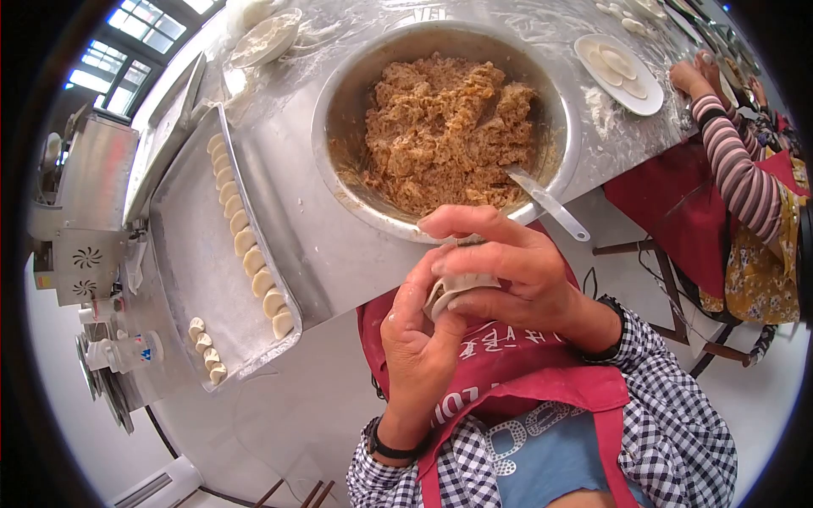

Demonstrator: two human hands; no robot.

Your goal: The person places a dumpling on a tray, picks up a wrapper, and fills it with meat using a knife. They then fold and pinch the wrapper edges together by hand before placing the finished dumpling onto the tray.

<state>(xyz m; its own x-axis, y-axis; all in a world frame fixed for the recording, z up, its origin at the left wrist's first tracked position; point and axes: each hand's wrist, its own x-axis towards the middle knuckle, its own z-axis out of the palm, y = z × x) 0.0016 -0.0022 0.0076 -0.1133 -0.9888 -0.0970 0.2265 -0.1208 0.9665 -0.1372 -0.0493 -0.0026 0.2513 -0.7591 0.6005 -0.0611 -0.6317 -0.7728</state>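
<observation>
My left grip [417,337] and right grip [542,275] pinch a pale, pleated dough dumpling [468,284] between their fingers; squeezing too hard could split its soft wrapper.

Daylight bright at windows [134,51]; pale glare on metal table [326,279]; fisheye curvature, dark corners, blue fringing.

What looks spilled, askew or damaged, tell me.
Loose flour lies scattered on the table near the plate, which looks messy but likely ordinary here. The spoon leans with its handle past the bowl's rim. I see no damage.
</observation>
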